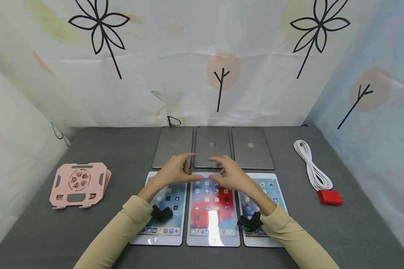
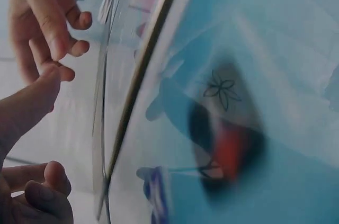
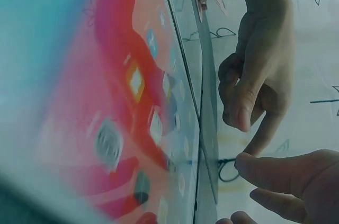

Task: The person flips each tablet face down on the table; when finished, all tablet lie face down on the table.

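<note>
Three white-framed tablets (image 1: 203, 213) lie screen-up, lit; three grey tablets (image 1: 212, 151) lie back-up behind. Left hand (image 1: 176, 170) and right hand (image 1: 231, 174) are above, apart. Pink stand (image 1: 65, 188), left; white cable (image 1: 312, 167), red charger (image 1: 329, 197), right.

The middle tablet (image 1: 213, 210) looks glassy and glossy — the grey tabletop (image 1: 128, 157) matt.

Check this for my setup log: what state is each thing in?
Left tablet: screen lit, app icons showing
Middle tablet: screen lit, app icons showing
Right tablet: screen lit, app icons showing
Left grey device: logo side up
Middle grey device: logo side up
Right grey device: logo side up
Pink stand: seemingly folded
White cable: coiled
Red charger: not in a socket
Left hand: raised, empty
Right hand: raised, empty
</note>
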A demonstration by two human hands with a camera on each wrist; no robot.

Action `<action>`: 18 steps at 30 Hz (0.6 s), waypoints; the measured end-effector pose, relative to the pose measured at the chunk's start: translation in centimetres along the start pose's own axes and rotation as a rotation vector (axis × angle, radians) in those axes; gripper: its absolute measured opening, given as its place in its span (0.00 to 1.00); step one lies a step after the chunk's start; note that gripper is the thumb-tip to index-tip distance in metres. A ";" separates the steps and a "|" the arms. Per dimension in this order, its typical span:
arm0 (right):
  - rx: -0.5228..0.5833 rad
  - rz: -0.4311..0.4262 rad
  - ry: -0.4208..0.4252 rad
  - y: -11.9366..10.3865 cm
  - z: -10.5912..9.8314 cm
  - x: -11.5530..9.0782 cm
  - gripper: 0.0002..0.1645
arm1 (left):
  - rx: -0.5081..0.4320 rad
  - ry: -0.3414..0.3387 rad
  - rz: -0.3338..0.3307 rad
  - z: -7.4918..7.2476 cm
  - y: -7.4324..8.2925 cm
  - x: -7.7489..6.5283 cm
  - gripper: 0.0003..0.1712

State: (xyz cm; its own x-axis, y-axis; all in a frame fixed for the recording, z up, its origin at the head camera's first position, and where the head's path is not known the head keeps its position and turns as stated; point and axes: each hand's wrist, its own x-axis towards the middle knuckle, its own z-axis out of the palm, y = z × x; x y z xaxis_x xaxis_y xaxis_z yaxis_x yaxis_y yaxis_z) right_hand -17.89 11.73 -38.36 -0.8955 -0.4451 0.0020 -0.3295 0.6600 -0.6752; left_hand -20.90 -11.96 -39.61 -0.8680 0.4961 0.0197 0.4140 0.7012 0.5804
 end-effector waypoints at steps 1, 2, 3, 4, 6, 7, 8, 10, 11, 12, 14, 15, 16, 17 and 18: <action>-0.007 0.001 0.001 0.4 -0.3 -0.3 0.35 | 0.003 -0.014 0.006 0.2 0.6 0.1 0.50; -0.009 0.001 0.001 0.8 -0.7 -0.7 0.35 | 0.002 -0.027 0.015 0.5 1.1 0.2 0.51; -0.013 0.002 0.002 1.1 -1.0 -1.1 0.35 | 0.005 -0.037 0.026 0.7 1.6 0.4 0.51; -0.019 0.008 0.005 1.5 -1.4 -1.5 0.35 | 0.007 -0.048 0.035 1.0 2.1 0.5 0.51; -0.030 0.014 0.014 2.1 -2.1 -2.3 0.35 | 0.004 -0.065 0.051 1.4 3.2 0.8 0.51; -0.037 0.016 0.019 2.4 -2.5 -2.7 0.35 | 0.002 -0.072 0.057 1.7 3.7 0.9 0.51; -0.042 0.019 0.026 2.7 -2.9 -3.1 0.35 | 0.003 -0.078 0.060 1.9 4.2 1.1 0.51; -0.054 0.031 0.039 3.1 -3.5 -3.9 0.35 | 0.003 -0.088 0.073 2.2 5.0 1.4 0.50; -0.058 0.036 0.046 3.3 -3.9 -4.4 0.35 | -0.002 -0.096 0.077 2.4 5.5 1.6 0.50; -0.061 0.048 0.051 3.6 -4.2 -4.9 0.35 | -0.007 -0.101 0.080 2.6 5.9 1.7 0.50; -0.071 0.065 0.061 4.1 -4.7 -5.8 0.35 | -0.014 -0.114 0.089 3.1 6.7 2.0 0.50; -0.077 0.067 0.064 4.4 -4.9 -6.2 0.35 | -0.015 -0.121 0.093 3.3 7.1 2.2 0.50; -0.085 0.072 0.066 4.7 -5.1 -6.6 0.35 | -0.018 -0.129 0.093 3.4 7.5 2.4 0.50; -0.093 0.084 0.068 5.1 -5.3 -7.0 0.35 | -0.017 -0.138 0.092 3.6 7.9 2.5 0.51; -0.104 0.097 0.071 5.4 -5.5 -7.3 0.35 | -0.014 -0.146 0.091 3.8 8.2 2.7 0.51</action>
State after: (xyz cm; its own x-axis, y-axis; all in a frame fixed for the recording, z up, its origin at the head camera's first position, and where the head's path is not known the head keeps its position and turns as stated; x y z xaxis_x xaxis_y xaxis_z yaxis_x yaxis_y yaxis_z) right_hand -14.72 21.87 -38.01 -0.9423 -0.3348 -0.0047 -0.2664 0.7583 -0.5949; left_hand -18.79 -2.93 -37.93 -0.7778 0.6269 -0.0457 0.4840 0.6437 0.5928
